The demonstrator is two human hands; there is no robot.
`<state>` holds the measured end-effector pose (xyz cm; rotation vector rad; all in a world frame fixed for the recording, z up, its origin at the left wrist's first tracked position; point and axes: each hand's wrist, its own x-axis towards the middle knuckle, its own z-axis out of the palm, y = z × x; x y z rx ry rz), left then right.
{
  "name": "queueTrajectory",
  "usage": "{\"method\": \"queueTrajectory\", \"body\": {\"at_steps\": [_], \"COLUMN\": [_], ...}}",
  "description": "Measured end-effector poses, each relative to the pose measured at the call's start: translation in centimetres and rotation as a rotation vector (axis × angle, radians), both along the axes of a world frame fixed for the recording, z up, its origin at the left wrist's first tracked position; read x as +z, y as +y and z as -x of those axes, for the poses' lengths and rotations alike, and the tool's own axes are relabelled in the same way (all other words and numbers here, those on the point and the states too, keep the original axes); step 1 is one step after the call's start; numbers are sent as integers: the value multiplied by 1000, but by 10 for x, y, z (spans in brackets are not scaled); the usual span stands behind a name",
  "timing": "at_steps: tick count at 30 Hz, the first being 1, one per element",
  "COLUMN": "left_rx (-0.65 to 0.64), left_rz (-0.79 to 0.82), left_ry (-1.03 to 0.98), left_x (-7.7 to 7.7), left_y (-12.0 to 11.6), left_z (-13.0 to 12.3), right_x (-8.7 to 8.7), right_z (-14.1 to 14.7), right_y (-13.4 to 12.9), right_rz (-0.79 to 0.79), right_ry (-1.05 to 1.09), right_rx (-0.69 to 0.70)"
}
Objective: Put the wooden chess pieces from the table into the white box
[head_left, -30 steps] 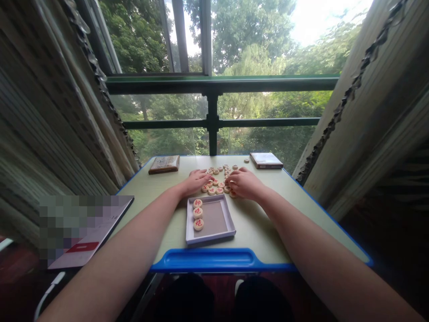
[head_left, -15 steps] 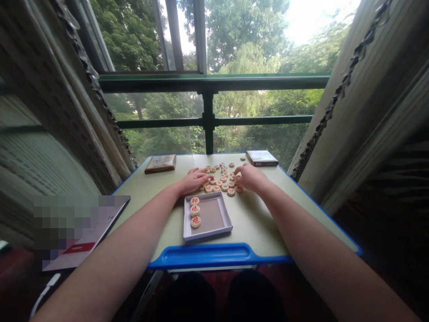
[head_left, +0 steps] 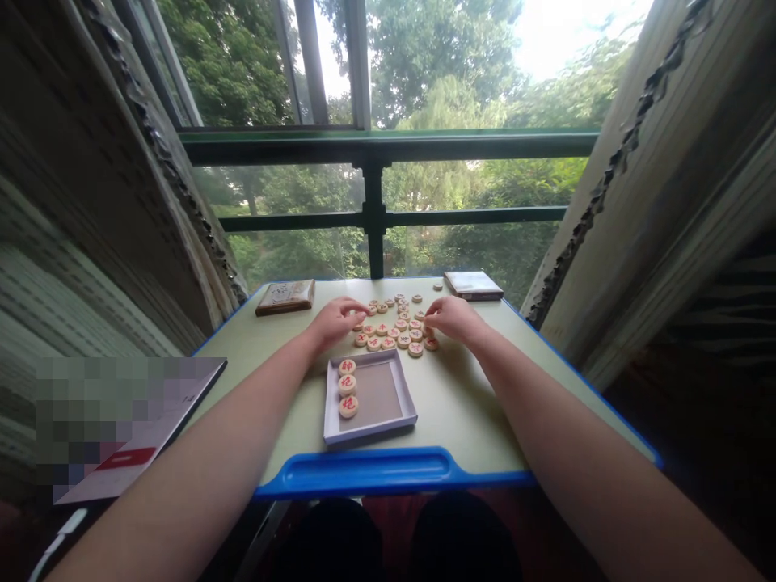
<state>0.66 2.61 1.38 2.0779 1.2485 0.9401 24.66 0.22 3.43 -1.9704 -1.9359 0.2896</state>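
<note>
Round wooden xiangqi pieces (head_left: 401,325) with red or dark characters lie loosely in the middle of the table. My left hand (head_left: 337,321) is at the left edge of this group, fingers loosely bent and apart, fingertips close to the pieces there. At the right edge, my right hand (head_left: 456,318) has its fingers curled down and drawn together on a piece, which they partly cover. Nearer me sits a shallow white box lid (head_left: 371,436). Inside it, along the left wall, a column of three red-character pieces (head_left: 347,385) lies face up.
A brown box (head_left: 284,297) lies at the table's back left, and a pale flat box (head_left: 474,284) at the back right with one stray piece (head_left: 437,288) beside it. The blue table edge has a tray groove (head_left: 367,467). A laptop-like panel (head_left: 137,440) stands at left.
My left hand has drawn back to the left, off the pieces it was spread over, uncovering several. My right hand stays nearly in place. The view has shifted slightly.
</note>
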Motion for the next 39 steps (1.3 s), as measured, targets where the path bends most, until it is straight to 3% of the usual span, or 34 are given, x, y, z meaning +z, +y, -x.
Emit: {"method": "queueTrajectory", "body": {"at_steps": [2, 5, 10, 13, 18, 22, 29, 34, 39], "left_rx": [2, -94, -217, -266, -382, -422, -390, -392, -400], "left_rz": [83, 353, 662, 725, 849, 873, 854, 864, 852], "left_ry": [-30, 22, 124, 147, 214, 271, 304, 332, 319], "left_x": [8, 24, 45, 46, 41, 39, 37, 35, 34], "left_y": [-3, -11, -20, -20, -16, -14, -13, -13, -13], "left_z": [4, 17, 43, 52, 53, 53, 52, 50, 48], "right_x": [2, 4, 0, -4, -7, -7, 0, 1, -4], "right_z": [-4, -4, 9, 12, 12, 14, 16, 15, 12], "right_y": [0, -2, -5, -4, -3, -5, -10, -8, -3], "right_rz": [13, 3, -61, 14, 96, 124, 17, 33, -77], "right_ry": [-30, -41, -29, 35, 124, 273, 415, 284, 72], "right_rx": [-52, -62, 101, 162, 147, 114, 113, 99, 117]}}
